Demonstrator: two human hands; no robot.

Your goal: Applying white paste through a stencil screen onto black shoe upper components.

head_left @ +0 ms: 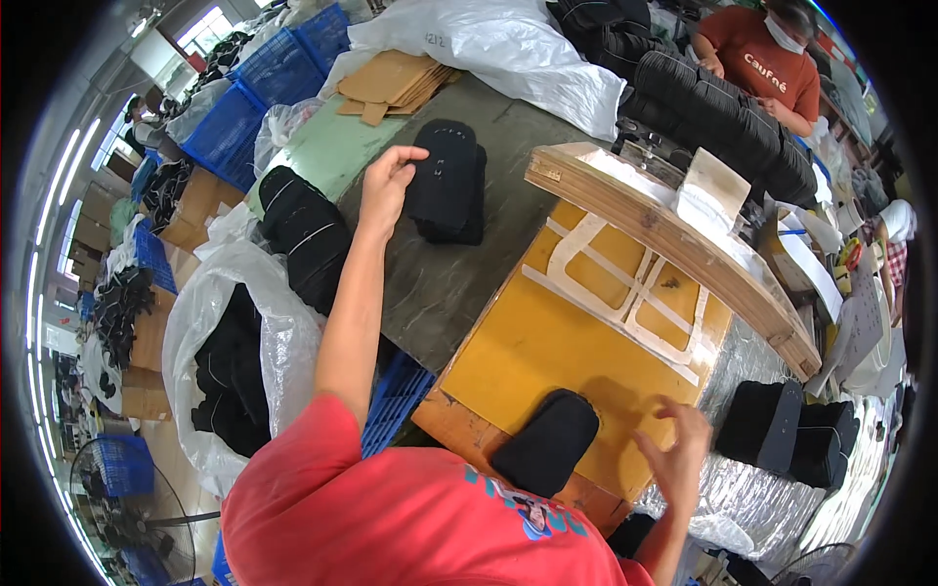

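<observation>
Slanting lengthwise toward upper right, black pad [547,441], right fingers [688,414] apart, left fingers [408,153] unclear

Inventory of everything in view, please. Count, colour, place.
Rounded fabric piece: at least one, black, near edge of yellow board
Fabric stack: one, black, grey tabletop, by left hand
Yellow board: one, before the person
Frame template: one, pale, on board
Wooden beam: one, brown, board's far side
Right bundles: at least two, black
Left bundle: one, black, left of stack
Clear bag: one, black pieces inside, left
White bag: one, top centre
Cardboard pieces: several, brown, upper left
Crates: several, blue, left
Co-worker: at least one, rust-red shirt, upper right
Hands: two, bare; left at stack, right above board
</observation>
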